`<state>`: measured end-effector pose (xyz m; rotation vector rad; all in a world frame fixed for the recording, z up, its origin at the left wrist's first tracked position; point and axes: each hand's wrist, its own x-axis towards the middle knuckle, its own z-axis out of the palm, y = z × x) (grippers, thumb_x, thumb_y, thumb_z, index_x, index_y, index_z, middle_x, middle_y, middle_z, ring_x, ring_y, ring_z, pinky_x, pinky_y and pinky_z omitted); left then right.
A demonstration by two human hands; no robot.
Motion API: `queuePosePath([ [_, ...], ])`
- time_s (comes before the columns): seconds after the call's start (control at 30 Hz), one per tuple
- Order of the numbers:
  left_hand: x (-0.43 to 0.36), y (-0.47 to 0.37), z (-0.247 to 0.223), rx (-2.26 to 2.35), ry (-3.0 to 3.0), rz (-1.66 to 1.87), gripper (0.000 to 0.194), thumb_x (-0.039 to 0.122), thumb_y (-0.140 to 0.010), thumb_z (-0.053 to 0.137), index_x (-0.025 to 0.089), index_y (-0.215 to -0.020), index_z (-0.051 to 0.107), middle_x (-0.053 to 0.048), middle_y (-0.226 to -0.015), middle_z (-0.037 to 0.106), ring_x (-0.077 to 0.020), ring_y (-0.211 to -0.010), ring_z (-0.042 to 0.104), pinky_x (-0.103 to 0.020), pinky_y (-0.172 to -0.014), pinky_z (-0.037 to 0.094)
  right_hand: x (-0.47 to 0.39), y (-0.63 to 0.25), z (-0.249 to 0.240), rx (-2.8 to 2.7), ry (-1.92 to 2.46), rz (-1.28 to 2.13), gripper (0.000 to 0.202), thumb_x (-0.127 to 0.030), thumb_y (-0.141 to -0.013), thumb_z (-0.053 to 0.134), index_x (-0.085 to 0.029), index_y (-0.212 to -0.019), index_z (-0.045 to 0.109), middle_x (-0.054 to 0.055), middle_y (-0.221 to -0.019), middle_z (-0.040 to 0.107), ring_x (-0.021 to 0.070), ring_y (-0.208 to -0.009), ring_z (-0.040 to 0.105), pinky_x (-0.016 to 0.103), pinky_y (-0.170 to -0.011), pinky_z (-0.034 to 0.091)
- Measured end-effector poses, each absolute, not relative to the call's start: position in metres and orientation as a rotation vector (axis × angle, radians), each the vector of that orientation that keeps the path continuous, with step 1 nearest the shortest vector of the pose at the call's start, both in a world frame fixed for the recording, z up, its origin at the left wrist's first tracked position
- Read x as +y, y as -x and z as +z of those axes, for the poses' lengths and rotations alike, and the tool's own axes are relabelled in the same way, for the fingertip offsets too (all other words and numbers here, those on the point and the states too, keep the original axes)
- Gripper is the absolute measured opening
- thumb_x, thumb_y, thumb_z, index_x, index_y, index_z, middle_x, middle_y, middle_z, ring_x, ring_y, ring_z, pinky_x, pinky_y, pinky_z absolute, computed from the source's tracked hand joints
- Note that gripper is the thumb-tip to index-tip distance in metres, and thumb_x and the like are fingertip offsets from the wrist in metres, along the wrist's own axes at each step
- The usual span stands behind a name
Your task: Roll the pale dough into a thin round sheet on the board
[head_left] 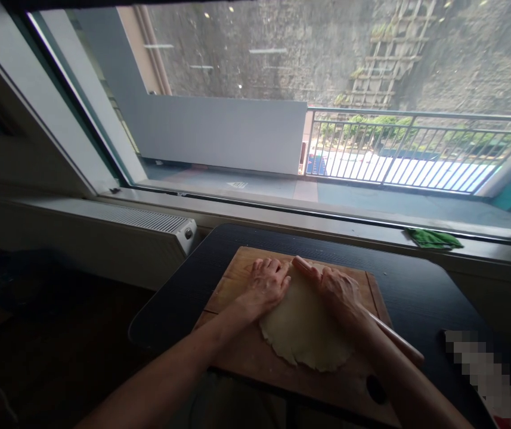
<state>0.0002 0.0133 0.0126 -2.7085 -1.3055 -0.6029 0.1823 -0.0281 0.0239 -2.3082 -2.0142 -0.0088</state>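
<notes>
A flat sheet of rolled-out dough [306, 333] with a ragged near edge lies on a wooden cutting board [231, 283]. My left hand [269, 283] rests palm down at the dough's far left edge, its fingers slightly bent and holding nothing visible. Across the right side of the board runs a slim wooden rolling pin [398, 339], slanting from the far middle to the near right. My right hand [339, 292] is closed over the pin near its far end. My right hand and forearm hide the pin's middle and the dough's right edge.
The board sits on a black table [175, 286] under a wide window. A green cloth [434, 238] lies on the windowsill [282, 221]. A radiator [166, 229] stands left of the table. Something blurred out [483, 369] lies at the table's right.
</notes>
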Motion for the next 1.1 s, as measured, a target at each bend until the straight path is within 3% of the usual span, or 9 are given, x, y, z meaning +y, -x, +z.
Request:
queuePosePath([
  [0.27, 0.022, -0.014, 0.018, -1.378, 2.698, -0.448, 0.034, 0.04, -0.089, 0.035, 0.021, -0.097, 0.062, -0.008, -0.096, 0.057, -0.0236, -0.093, 0.048, -0.041, -0.085, 0.032, -0.03, -0.183, 0.036, -1.998, 2.32, 0.132, 0.05, -0.044, -0.094, 0.019, -0.019, -0.109, 0.059, 0.01, -0.093, 0.066, 0.0181, -0.087, 0.06, 0.025, -0.072, 0.039],
  [0.47, 0.004, 0.029, 0.013, -1.456, 2.662, -0.79, 0.024, 0.029, -0.087, 0.042, 0.023, -0.102, 0.06, -0.005, -0.096, 0.058, -0.0199, -0.095, 0.049, -0.039, -0.091, 0.031, -0.036, -0.185, 0.05, -2.132, 2.159, 0.183, 0.043, -0.044, -0.093, 0.021, -0.031, -0.114, 0.056, 0.002, -0.091, 0.066, 0.0158, -0.085, 0.059, 0.024, -0.072, 0.036],
  [0.7, -0.012, 0.047, -0.006, -1.546, 2.621, -0.959, 0.023, 0.023, -0.082, 0.048, 0.022, -0.102, 0.061, -0.005, -0.098, 0.055, -0.0205, -0.097, 0.048, -0.04, -0.093, 0.033, 0.019, -0.144, 0.041, -2.032, 2.223, 0.017, 0.05, -0.047, -0.091, 0.02, -0.019, -0.098, 0.061, 0.012, -0.104, 0.058, 0.0228, -0.099, 0.05, 0.035, -0.083, 0.033],
  [0.87, -0.01, 0.046, -0.007, -1.576, 2.616, -0.975, 0.024, 0.022, -0.083, 0.047, 0.021, -0.102, 0.061, -0.005, -0.096, 0.055, -0.0212, -0.095, 0.048, -0.045, -0.098, 0.029, 0.039, -0.115, 0.018, -2.031, 2.144, 0.026, 0.047, -0.049, -0.09, 0.02, -0.023, -0.106, 0.056, 0.01, -0.115, 0.052, 0.0248, -0.111, 0.041, 0.043, -0.09, 0.03],
  [1.0, -0.011, 0.047, -0.005, -1.597, 2.668, -0.959, 0.024, 0.021, -0.083, 0.046, 0.02, -0.103, 0.06, -0.005, -0.096, 0.054, -0.0213, -0.096, 0.047, -0.045, -0.099, 0.028, 0.051, -0.12, 0.008, -2.008, 2.115, -0.111, 0.047, -0.047, -0.09, 0.019, -0.022, -0.114, 0.052, 0.01, -0.13, 0.041, 0.027, -0.127, 0.023, 0.049, -0.099, 0.018],
  [1.1, -0.011, 0.047, -0.004, -1.598, 2.705, -0.961, 0.024, 0.021, -0.083, 0.046, 0.02, -0.103, 0.06, -0.006, -0.096, 0.054, -0.0218, -0.096, 0.047, -0.045, -0.099, 0.029, 0.059, -0.124, 0.01, -1.977, 2.28, 0.015, 0.049, -0.05, -0.088, 0.023, -0.02, -0.109, 0.055, 0.012, -0.131, 0.039, 0.0302, -0.127, 0.023, 0.051, -0.097, 0.02],
])
